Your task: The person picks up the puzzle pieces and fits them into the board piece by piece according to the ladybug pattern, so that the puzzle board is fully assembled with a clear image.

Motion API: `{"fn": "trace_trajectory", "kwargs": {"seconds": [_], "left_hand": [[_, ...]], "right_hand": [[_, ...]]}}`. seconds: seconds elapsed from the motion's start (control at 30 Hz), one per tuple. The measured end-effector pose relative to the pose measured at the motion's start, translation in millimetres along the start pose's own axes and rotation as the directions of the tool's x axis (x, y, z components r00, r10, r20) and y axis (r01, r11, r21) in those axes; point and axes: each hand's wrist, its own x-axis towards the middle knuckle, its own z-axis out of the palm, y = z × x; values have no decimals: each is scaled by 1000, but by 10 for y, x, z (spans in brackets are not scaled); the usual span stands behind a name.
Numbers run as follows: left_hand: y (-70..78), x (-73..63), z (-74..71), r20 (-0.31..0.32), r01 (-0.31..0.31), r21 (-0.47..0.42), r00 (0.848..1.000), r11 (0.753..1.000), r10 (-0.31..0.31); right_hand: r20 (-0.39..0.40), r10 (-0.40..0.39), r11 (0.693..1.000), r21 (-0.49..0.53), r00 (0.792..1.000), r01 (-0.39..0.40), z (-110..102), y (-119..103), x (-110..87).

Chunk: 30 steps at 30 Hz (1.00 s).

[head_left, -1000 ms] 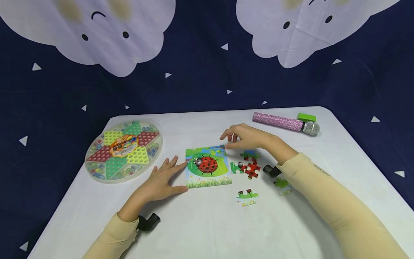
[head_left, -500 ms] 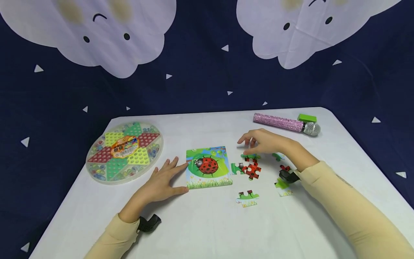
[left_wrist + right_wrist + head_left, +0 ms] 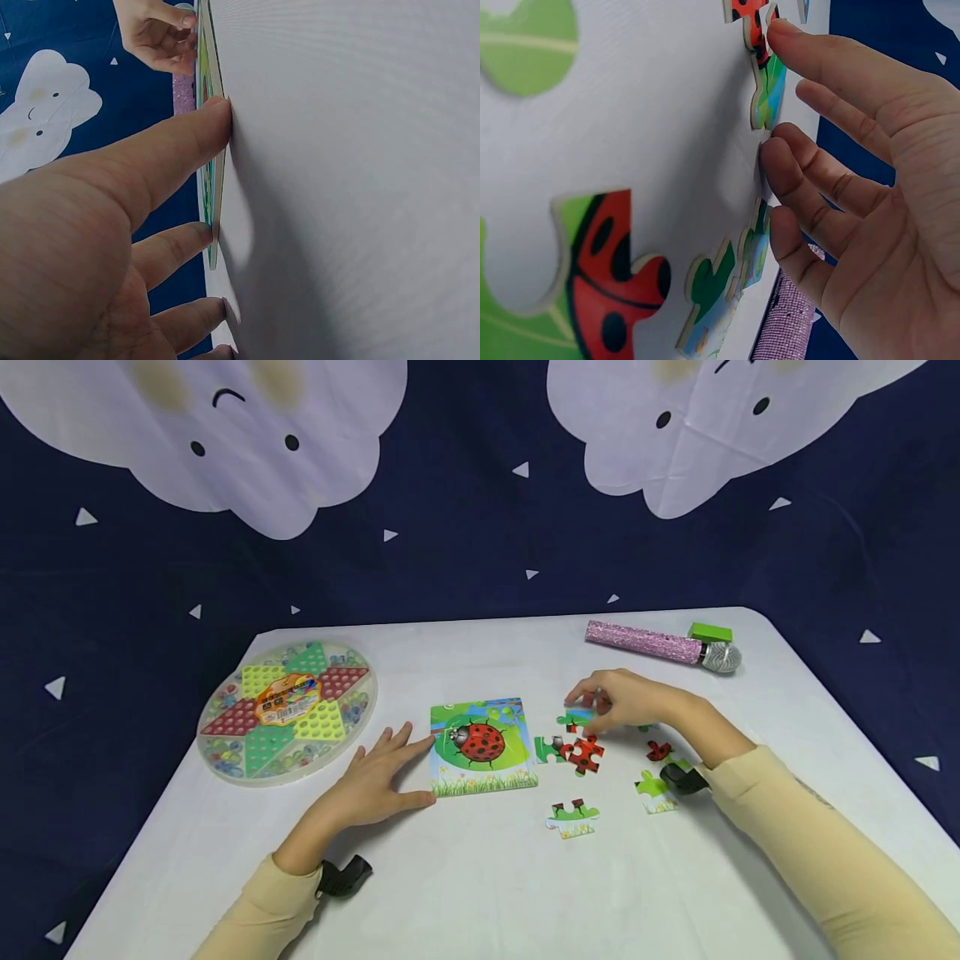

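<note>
A square ladybug picture board [image 3: 483,747] lies flat on the table. Spread and mostly straight, the fingers of my left hand [image 3: 375,785] rest at its left edge; thumb and index touch it. To the right, my right hand [image 3: 637,697] pinches a blue-green puzzle piece [image 3: 576,718] on the table, its curved thumb and fingertips at the piece's two ends. In the right wrist view this puzzle piece [image 3: 769,97] sits between them. Just below lie a red spotted piece [image 3: 585,756] and a green piece with a black head [image 3: 550,749].
More loose pieces lie around: a grass piece [image 3: 573,820] in front, a green piece [image 3: 656,792] and a red piece [image 3: 658,751] near the right wrist. A round marble game case [image 3: 288,710] stands left. A pink microphone [image 3: 645,642] and green block [image 3: 710,632] lie behind.
The right hand has moved right from the board's top corner, then down onto the blue-green puzzle piece, its fingers closing around it. The left hand and board have stayed put.
</note>
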Motion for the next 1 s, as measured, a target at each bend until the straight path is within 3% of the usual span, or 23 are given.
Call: {"fn": "trace_trajectory", "kwargs": {"seconds": [1.0], "left_hand": [[8, -8, -7, -5, 1, 4, 1000, 1000, -1]], "right_hand": [[-21, -17, 1000, 19, 1000, 17, 49, 55, -7]]}}
